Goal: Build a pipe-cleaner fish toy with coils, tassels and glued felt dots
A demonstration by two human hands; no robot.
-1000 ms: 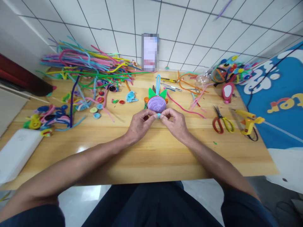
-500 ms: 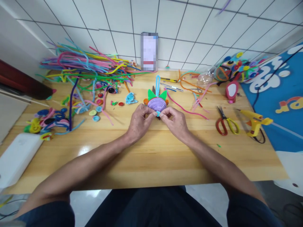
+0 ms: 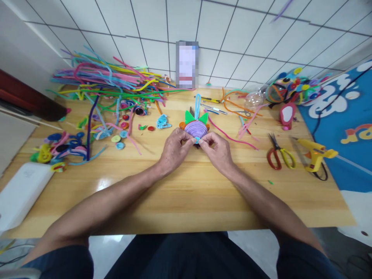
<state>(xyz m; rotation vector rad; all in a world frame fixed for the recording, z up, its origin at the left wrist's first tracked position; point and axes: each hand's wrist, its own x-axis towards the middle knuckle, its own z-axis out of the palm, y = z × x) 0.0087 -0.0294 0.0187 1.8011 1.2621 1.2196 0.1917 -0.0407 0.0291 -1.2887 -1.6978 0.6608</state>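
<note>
A round purple coiled pipe-cleaner ornament [image 3: 196,128] with two green pointed leaves [image 3: 191,117] and a light-blue loop [image 3: 198,104] on top lies in front of me. At its near edge is a small blue coiled disc [image 3: 197,140], pinched from both sides. My left hand [image 3: 176,147] is closed, thumb and forefinger on the disc's left side. From the right, my right hand [image 3: 216,149] grips the same disc between thumb and finger. Whether the disc is fixed to the purple coil, I cannot tell. Fingers hide the ornament's lower part.
Red-and-yellow scissors [image 3: 280,153] and a yellow glue gun [image 3: 315,153] lie to the right. Bundled pipe cleaners [image 3: 107,75] and loose coils fill the back left. A phone [image 3: 186,66] leans on the tiled wall; a white box-like device [image 3: 26,193] sits at left.
Both hands keep their pinch on the small blue disc, which now sits slightly higher against the purple coil. The whole view has shifted a little.
</note>
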